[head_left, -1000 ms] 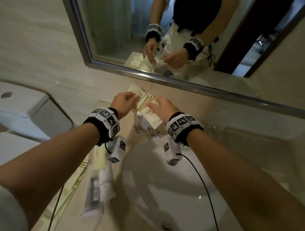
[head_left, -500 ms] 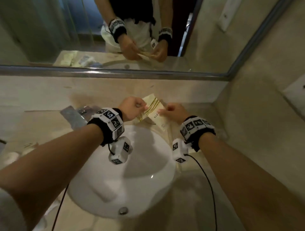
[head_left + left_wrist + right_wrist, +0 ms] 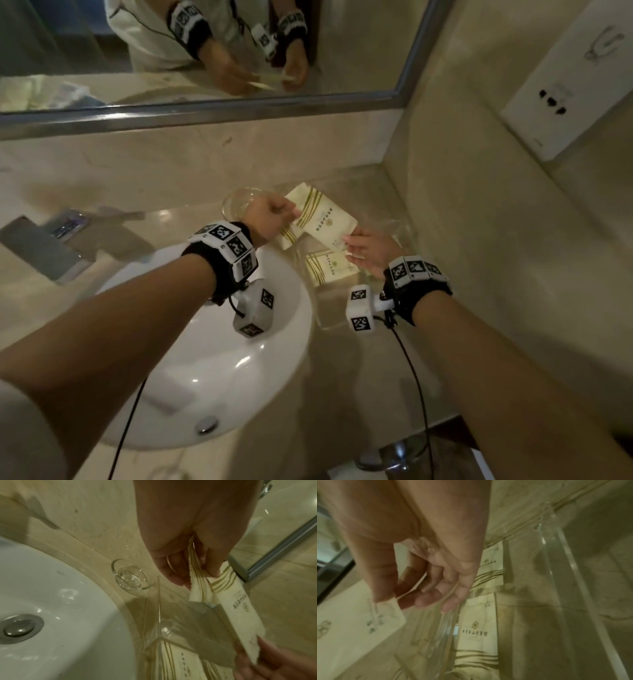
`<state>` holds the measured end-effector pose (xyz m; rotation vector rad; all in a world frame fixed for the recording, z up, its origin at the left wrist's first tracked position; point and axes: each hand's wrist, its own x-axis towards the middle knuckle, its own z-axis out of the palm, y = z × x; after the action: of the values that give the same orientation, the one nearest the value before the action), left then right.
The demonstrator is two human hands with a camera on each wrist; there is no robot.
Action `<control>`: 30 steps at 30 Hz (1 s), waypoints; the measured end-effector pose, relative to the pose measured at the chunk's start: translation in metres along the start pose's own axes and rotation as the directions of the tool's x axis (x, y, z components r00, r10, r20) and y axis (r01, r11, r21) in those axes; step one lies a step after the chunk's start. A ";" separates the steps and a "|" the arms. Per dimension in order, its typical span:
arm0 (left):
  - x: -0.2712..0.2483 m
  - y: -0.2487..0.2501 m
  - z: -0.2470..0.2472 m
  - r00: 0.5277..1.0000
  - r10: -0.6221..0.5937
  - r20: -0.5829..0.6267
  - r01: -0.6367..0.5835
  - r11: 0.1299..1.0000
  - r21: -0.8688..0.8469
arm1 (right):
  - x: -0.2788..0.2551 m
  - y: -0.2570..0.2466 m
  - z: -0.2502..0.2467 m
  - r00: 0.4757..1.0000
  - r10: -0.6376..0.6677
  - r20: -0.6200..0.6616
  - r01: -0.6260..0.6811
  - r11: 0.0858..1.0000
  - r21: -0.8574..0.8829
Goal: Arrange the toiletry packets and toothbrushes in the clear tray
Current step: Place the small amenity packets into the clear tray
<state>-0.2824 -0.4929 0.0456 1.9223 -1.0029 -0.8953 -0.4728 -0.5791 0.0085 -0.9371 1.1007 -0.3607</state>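
Note:
Between both hands hangs a cream toiletry packet (image 3: 323,219) (image 3: 240,609) with gold stripes, above the clear tray (image 3: 399,222) (image 3: 158,609) (image 3: 556,561) on the counter right of the sink. My left hand (image 3: 291,214) (image 3: 197,580) pinches its striped end together with a second packet (image 3: 197,593). My right hand (image 3: 349,245) (image 3: 412,597) pinches the plain end. More packets (image 3: 329,269) (image 3: 477,628) lie flat inside the tray. No toothbrush shows on the counter.
A small clear glass dish (image 3: 236,205) (image 3: 132,578) stands just left of the tray. The white sink (image 3: 205,342) and chrome faucet (image 3: 44,246) lie to the left. A mirror (image 3: 205,51) runs along the back; a wall socket plate (image 3: 565,85) is at right.
The view has swung right. Both hands carried the packets from over the faucet across the sink to above the clear tray, still gripping them.

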 end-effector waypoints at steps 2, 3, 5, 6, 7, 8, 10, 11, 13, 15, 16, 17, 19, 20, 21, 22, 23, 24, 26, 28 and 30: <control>-0.001 -0.001 0.006 0.999 -0.011 0.032 0.011 1.000 -0.007 | 0.003 0.008 -0.008 1.000 0.006 0.004 -0.006 0.995 0.098; -0.002 -0.003 0.006 0.999 -0.014 0.051 0.014 1.000 -0.009 | 0.004 0.010 -0.012 1.000 0.003 -0.006 -0.002 0.990 0.142; 0.000 -0.007 0.006 0.998 -0.010 0.058 0.010 1.000 -0.005 | 0.005 0.012 -0.022 0.999 0.011 -0.042 -0.003 0.984 0.176; 0.001 -0.011 0.006 0.999 -0.015 0.049 0.016 1.000 -0.018 | 0.005 0.013 -0.028 0.998 0.020 -0.057 -0.012 0.991 0.136; 0.002 -0.013 0.005 0.999 -0.024 0.032 0.025 0.999 -0.043 | 0.004 0.013 -0.033 0.997 0.030 -0.066 -0.027 0.999 0.047; 0.002 -0.015 0.005 0.999 -0.030 0.011 0.031 0.998 -0.055 | 0.003 0.015 -0.039 0.996 0.046 -0.074 -0.051 0.997 -0.066; 0.003 -0.019 0.004 0.999 -0.043 -0.006 0.043 0.997 -0.071 | 0.002 0.021 -0.048 0.992 0.082 -0.093 -0.106 0.950 -0.293; 0.003 -0.020 0.004 0.999 -0.048 -0.001 0.048 0.996 -0.079 | 0.003 0.025 -0.052 0.988 0.100 -0.114 -0.136 0.914 -0.381; 0.003 -0.020 0.003 0.998 -0.065 0.013 0.066 0.995 -0.078 | 0.005 0.031 -0.055 0.979 0.128 -0.157 -0.189 0.857 -0.479; 0.006 -0.021 0.003 0.997 -0.083 0.008 0.083 0.994 -0.074 | 0.007 0.034 -0.052 0.971 0.129 -0.201 -0.219 0.821 -0.527; 0.007 -0.021 0.003 0.997 -0.077 0.002 0.077 0.994 -0.073 | 0.008 0.036 -0.048 0.968 0.118 -0.219 -0.219 0.821 -0.527; 0.008 -0.022 0.003 0.998 -0.069 -0.010 0.068 0.995 -0.068 | 0.010 0.037 -0.042 0.967 0.099 -0.234 -0.210 0.832 -0.514; 0.010 -0.023 0.004 0.997 -0.059 -0.045 0.057 0.997 -0.044 | 0.013 0.039 -0.031 0.963 0.060 -0.263 -0.177 0.877 -0.447; 0.011 -0.023 0.004 0.997 -0.062 -0.053 0.060 0.998 -0.035 | 0.016 0.040 -0.026 0.957 0.042 -0.286 -0.157 0.906 -0.393; 0.011 -0.023 0.004 0.996 -0.064 -0.055 0.062 0.997 -0.037 | 0.020 0.041 -0.022 0.953 0.034 -0.302 -0.142 0.929 -0.343; 0.012 -0.024 0.004 0.996 -0.070 -0.053 0.067 0.997 -0.046 | 0.023 0.042 -0.018 0.950 0.032 -0.312 -0.133 0.942 -0.308; 0.012 -0.024 0.005 0.996 -0.076 -0.047 0.073 0.996 -0.059 | 0.024 0.042 -0.015 0.947 0.035 -0.319 -0.130 0.951 -0.281; 0.011 -0.024 0.005 0.996 -0.080 -0.045 0.077 0.995 -0.070 | 0.026 0.042 -0.012 0.943 0.033 -0.330 -0.123 0.959 -0.256; 0.011 -0.025 0.005 0.996 -0.079 -0.038 0.076 0.994 -0.073 | 0.027 0.042 -0.008 0.935 0.010 -0.355 -0.099 0.968 -0.232; 0.011 -0.026 0.004 0.997 -0.070 -0.032 0.068 0.996 -0.055 | 0.029 0.044 -0.007 0.930 -0.016 -0.366 -0.081 0.966 -0.246; 0.011 -0.027 0.003 0.998 -0.062 -0.016 0.061 0.997 -0.043 | 0.027 0.044 -0.006 0.919 -0.052 -0.391 -0.063 0.959 -0.276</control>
<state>-0.2714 -0.4927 0.0189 1.9308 -0.9114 -0.9257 -0.4744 -0.5743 -0.0427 -1.1451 1.5566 -0.4050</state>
